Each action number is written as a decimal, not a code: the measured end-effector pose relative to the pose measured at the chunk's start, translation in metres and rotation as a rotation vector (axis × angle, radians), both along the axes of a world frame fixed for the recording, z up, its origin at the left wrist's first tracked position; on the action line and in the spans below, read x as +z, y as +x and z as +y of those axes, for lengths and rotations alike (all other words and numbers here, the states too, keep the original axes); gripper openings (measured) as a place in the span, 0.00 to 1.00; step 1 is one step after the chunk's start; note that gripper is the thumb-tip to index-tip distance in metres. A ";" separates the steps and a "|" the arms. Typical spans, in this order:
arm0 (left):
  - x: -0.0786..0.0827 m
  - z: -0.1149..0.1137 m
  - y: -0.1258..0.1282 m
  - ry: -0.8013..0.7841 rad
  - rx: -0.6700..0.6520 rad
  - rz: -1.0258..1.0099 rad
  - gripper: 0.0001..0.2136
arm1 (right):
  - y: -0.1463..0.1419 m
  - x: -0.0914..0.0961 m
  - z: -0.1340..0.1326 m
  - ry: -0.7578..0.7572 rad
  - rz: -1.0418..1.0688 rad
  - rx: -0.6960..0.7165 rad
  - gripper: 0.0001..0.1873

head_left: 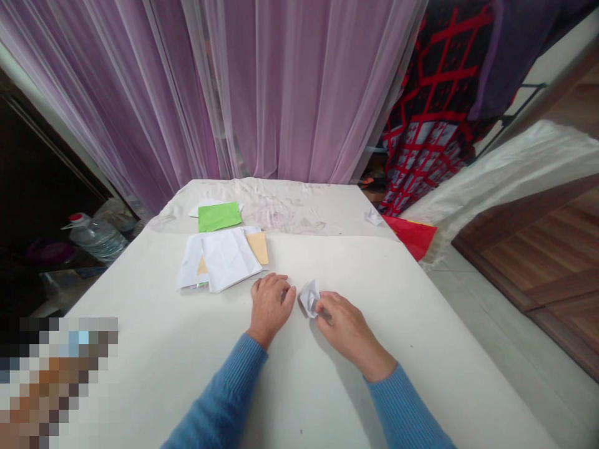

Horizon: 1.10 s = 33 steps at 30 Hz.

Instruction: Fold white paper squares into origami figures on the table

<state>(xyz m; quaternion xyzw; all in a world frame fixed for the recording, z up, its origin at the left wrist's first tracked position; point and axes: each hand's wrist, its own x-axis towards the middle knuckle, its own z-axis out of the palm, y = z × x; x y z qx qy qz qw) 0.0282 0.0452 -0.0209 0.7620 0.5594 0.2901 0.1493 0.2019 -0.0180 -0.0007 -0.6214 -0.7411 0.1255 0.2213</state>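
A small folded piece of white paper (309,298) stands near the middle of the white table (215,374). My right hand (346,327) pinches its right side between thumb and fingers. Just left of the paper, my left hand (272,305) rests low over the table, fingers loosely bent and apart, with nothing visible in it. Beyond my left hand lies a pile of white sheets (229,259), with a tan sheet (257,247) sticking out beneath them. Behind that pile is a green sheet (219,216) on more white paper.
Another folded white paper piece (373,216) sits at the table's far right. A red bag (412,236) hangs past the right edge. Purple curtains (290,93) close off the back. On the left, below table height, stands a large clear bottle (98,237) with a red cap.
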 end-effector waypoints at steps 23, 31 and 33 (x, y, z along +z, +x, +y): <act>0.003 -0.004 0.005 -0.076 0.008 0.120 0.04 | -0.010 0.000 0.027 -0.275 0.060 -0.294 0.10; 0.006 -0.006 0.009 -0.118 -0.032 0.105 0.08 | -0.017 -0.001 0.025 -0.236 0.056 -0.343 0.09; 0.005 -0.006 0.009 -0.123 -0.031 0.097 0.08 | -0.018 0.000 0.026 -0.247 0.034 -0.365 0.09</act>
